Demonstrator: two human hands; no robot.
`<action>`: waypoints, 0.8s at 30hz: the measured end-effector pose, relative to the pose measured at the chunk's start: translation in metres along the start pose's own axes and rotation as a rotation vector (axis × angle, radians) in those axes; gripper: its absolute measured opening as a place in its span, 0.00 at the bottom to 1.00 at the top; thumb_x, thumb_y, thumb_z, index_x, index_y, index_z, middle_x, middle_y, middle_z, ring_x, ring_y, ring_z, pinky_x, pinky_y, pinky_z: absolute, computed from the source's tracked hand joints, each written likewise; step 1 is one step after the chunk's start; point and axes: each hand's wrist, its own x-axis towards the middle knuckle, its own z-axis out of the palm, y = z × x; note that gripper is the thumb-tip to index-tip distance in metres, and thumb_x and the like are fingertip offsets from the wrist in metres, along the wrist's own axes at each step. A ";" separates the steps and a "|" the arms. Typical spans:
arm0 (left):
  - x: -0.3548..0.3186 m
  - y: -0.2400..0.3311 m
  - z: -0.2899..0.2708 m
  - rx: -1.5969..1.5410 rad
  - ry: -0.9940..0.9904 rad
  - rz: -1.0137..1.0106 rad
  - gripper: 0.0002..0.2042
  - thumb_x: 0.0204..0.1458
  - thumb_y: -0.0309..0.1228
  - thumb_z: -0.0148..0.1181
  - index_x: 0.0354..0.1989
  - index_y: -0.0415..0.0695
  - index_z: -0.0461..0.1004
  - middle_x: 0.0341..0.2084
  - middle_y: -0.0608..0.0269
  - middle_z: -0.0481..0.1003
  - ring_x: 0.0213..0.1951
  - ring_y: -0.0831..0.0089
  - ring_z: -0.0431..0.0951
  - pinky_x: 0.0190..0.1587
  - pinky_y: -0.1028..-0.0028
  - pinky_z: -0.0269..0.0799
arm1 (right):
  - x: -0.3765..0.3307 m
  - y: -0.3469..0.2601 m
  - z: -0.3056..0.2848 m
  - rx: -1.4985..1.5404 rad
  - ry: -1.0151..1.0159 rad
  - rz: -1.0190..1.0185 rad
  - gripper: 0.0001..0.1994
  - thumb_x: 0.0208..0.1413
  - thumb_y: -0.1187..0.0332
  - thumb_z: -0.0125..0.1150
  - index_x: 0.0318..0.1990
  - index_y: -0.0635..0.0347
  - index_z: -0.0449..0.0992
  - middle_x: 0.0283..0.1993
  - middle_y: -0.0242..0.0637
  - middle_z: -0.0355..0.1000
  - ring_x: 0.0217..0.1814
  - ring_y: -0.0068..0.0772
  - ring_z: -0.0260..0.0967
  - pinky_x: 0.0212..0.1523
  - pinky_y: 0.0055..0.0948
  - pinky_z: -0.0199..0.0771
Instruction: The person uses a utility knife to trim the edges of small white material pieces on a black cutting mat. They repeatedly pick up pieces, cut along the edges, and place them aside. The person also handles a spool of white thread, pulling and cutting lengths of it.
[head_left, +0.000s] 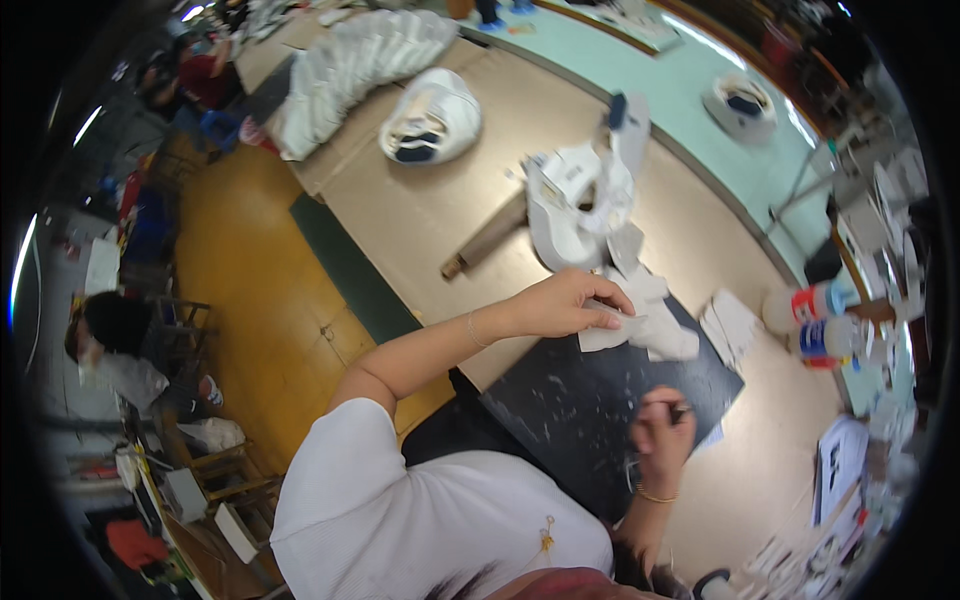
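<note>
My left hand pinches a thin white cut piece between thumb and fingers, over the far edge of a scuffed black mat. More white pieces lie loosely against it on the mat. My right hand is raised over the mat's right part, its fingers curled around a small dark thing that is too blurred to name. Beyond my left hand, white shoe uppers with a navy part lie flat on the table. A brown rod-like thing lies beside them.
A row of stacked white shoe parts and a rounded white shoe upper occupy the table's far left. Another upper sits on the pale green surface. Bottles stand at right, near white sheets. People work far left.
</note>
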 end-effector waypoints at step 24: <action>0.020 -0.021 0.025 0.008 0.173 -0.177 0.08 0.59 0.25 0.65 0.45 0.36 0.79 0.34 0.65 0.79 0.36 0.81 0.77 0.41 0.79 0.73 | 0.046 -0.005 0.005 -0.719 0.193 -0.056 0.13 0.74 0.63 0.49 0.43 0.65 0.69 0.64 0.42 0.75 0.21 0.26 0.75 0.28 0.26 0.75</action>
